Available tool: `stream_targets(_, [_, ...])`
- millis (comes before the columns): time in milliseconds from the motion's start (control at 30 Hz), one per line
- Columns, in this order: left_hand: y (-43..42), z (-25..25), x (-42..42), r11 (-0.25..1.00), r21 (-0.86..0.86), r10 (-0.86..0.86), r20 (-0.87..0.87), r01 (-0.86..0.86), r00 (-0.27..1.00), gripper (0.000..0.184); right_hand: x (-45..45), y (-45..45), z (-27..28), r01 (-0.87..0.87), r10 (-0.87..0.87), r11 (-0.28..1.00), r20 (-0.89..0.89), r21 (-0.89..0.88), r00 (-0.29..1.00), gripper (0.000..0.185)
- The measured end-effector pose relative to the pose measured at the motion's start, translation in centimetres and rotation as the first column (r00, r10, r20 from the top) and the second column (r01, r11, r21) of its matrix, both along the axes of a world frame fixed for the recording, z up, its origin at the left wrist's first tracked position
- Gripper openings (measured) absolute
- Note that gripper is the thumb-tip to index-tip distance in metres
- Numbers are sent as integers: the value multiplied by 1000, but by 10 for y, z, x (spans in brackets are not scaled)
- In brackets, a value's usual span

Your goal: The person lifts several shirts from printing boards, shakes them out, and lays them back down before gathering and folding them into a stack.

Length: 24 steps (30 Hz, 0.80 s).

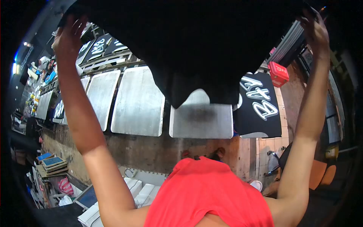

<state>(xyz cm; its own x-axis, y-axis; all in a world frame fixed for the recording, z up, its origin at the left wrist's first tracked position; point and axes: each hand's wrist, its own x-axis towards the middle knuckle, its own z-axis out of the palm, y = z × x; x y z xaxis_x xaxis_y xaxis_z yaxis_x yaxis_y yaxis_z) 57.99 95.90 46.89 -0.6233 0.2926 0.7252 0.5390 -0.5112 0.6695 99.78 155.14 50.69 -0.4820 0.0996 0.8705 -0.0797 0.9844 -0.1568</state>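
A large black fabric piece (pixel 193 49) hangs raised before me, its lower edge cut in curves. My left hand (pixel 71 36) grips its upper left corner, fingers closed on the cloth. At the upper right corner, my right hand (pixel 315 32) holds the other side, its fingertips partly lost in shadow. Below the hanging cloth lies a bare silver printing board (pixel 202 123), partly covered from view. To its right, a black fabric panel with white-and-grey lettering (pixel 259 108) lies flat on a board.
More silver boards (pixel 138 102) line up to the left. Printed black panels (pixel 99 47) lie on a row behind. A red cooler box (pixel 278 73) stands at the right. Stacked framed screens (pixel 53 163) sit lower left, white boxes (pixel 141 193) nearer me.
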Motion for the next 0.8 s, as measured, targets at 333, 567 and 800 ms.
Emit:
stream_targets(333, [-197,-140,69,963,-270,-64,-201,7,977,34,138,-171,-140,-290,222,506,-202,-813,954,52])
stream_targets(567, [-200,-224,191,789,-551,-59,372,272,926,21,187,-256,-268,-40,271,153,3,-987,962,40])
stream_targets(800, [-234,-289,235,494,-673,257,718,550,647,16,241,-285,-338,261,328,-191,189,-946,926,45])
